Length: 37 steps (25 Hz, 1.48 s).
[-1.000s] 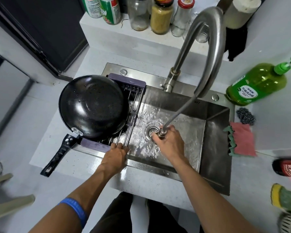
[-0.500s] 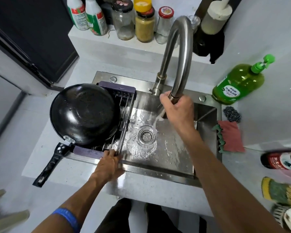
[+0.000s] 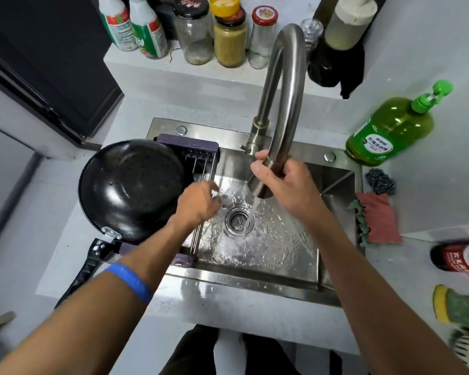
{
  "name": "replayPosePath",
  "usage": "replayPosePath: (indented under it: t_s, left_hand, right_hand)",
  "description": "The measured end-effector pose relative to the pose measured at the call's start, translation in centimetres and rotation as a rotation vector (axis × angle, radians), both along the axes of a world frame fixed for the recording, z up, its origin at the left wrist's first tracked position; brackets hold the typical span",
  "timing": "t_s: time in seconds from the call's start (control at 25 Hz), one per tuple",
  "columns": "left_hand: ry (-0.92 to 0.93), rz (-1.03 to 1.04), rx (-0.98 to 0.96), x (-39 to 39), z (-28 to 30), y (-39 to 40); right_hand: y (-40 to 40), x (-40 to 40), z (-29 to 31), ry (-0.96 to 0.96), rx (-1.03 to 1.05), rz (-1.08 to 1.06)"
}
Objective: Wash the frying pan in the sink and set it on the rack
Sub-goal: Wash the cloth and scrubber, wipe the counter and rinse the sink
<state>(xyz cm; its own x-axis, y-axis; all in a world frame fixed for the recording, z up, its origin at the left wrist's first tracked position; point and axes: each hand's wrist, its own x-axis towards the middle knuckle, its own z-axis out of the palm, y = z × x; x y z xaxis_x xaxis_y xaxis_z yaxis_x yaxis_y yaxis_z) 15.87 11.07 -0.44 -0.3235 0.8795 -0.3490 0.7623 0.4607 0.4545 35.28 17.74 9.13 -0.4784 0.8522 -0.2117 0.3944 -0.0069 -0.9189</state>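
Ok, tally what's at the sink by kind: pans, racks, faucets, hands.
frying pan: 1
rack: 1
faucet: 1
hands: 2, the left hand and the right hand
Total: 5

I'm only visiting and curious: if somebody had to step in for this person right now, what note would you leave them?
Right hand: grip closed around the steel faucet spout, water running into the steel sink.
Left hand: over the sink beside the rack, blurred; grip unclear.
Black round frying pan: already resting on the purple-framed wire rack at the sink's left end, handle pointing toward the person.
Done: pan appears washed and racked.
Left: probably shut off the water.
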Motion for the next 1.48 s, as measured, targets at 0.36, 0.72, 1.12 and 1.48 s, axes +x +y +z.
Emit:
replayPosePath:
  t_s: [0.36,0.72,1.12,1.48]
  left_hand:
    - [-0.367,0.126,0.0,-0.2,-0.8,11.0]
    - [-0.495,0.27,0.061,-0.7,0.3,12.7]
    - [-0.514,0.265,0.078,-1.4,0.1,13.5]
    - [-0.657,0.252,0.127,-2.5,-0.9,13.5]
  right_hand:
    - [0.5,-0.3,0.1,0.096,0.029,0.065]
    - [0.9,0.0,-0.7,0.099,-0.005,0.088]
    - [1.3,0.1,-1.2,0.065,0.043,0.088]
    - [1.6,0.1,-1.8,0.125,0.059,0.094]
